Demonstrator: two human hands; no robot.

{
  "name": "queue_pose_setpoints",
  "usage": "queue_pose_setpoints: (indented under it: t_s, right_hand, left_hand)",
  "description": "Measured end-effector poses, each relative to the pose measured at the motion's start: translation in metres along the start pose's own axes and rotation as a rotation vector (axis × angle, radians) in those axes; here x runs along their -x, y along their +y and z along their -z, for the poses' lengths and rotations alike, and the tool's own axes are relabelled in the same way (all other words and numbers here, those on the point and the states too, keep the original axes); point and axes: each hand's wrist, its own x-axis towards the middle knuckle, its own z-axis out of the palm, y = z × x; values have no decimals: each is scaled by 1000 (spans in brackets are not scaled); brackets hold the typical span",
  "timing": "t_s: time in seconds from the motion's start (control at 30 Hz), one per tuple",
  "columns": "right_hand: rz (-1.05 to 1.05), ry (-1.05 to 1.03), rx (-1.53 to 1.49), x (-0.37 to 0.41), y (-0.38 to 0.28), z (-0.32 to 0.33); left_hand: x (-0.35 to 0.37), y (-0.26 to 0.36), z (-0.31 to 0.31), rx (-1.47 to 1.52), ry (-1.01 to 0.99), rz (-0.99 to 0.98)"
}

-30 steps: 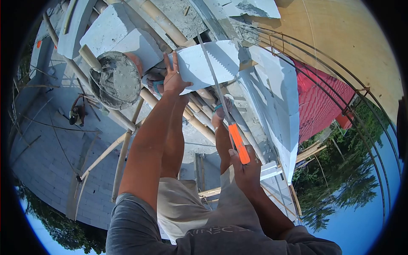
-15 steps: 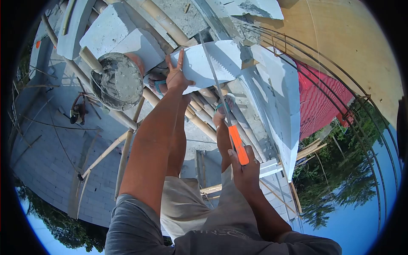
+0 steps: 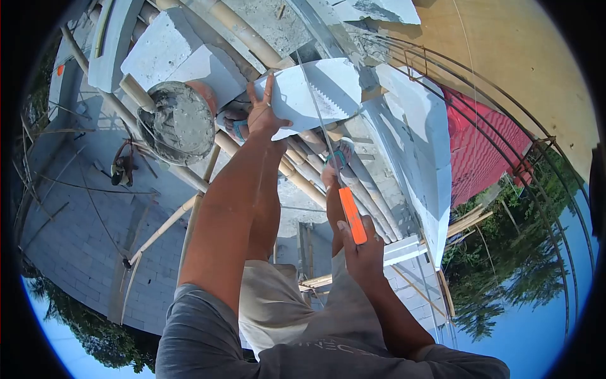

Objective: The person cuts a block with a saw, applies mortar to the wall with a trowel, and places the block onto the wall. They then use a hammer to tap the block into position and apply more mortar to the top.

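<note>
My left hand (image 3: 264, 115) presses on the left part of a white block (image 3: 297, 95), its fingers spread apart. In my right hand (image 3: 365, 252) is the orange handle of a saw (image 3: 353, 216), with the fingers wrapped round it. The long thin blade runs up from the handle and lies across the block. A jagged, tooth-shaped shadow shows on the block just right of the blade. My sandalled feet stand on bamboo poles below the block.
A bucket of wet mortar (image 3: 183, 123) stands left of the block. More white blocks (image 3: 161, 50) lie at the upper left. Curved metal bars (image 3: 505, 95) arch at the right. Another person (image 3: 123, 165) is far below at the left, beyond bamboo poles (image 3: 165, 227).
The view has shifted slightly. The saw handle sits about where it was against the block, and my left hand keeps its place on the block.
</note>
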Motion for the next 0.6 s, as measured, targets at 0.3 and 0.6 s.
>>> queue_pose_setpoints:
  t_s: [0.3,0.6]
  right_hand:
    - [-113,-52,65,-129,-17,-38]
    - [27,100,130,-160,12,-67]
  left_hand:
    - [16,4,-8,-50,-1,85]
    - [2,0,-4,-45,74,-41]
